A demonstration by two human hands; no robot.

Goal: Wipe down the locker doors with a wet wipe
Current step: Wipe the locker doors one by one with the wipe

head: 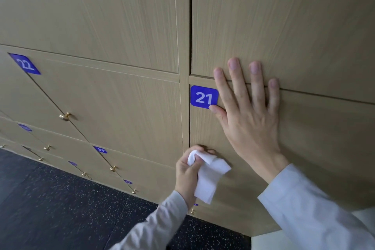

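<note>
a dark speckled floor [50,209] runs along the base of the light wood-grain cabinetry under soft even light.

Soft even light, wide-angle edge bending, slight blur.

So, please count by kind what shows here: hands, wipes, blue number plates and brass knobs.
Hands: 2, left hand and right hand
Wet wipe: 1
Blue number plates: 7
Brass knobs: 8
Total: 18

2 hands [248,119], 1 wet wipe [209,176], approx 8 brass knobs [65,116], 7 blue no. tags [204,97]
</note>
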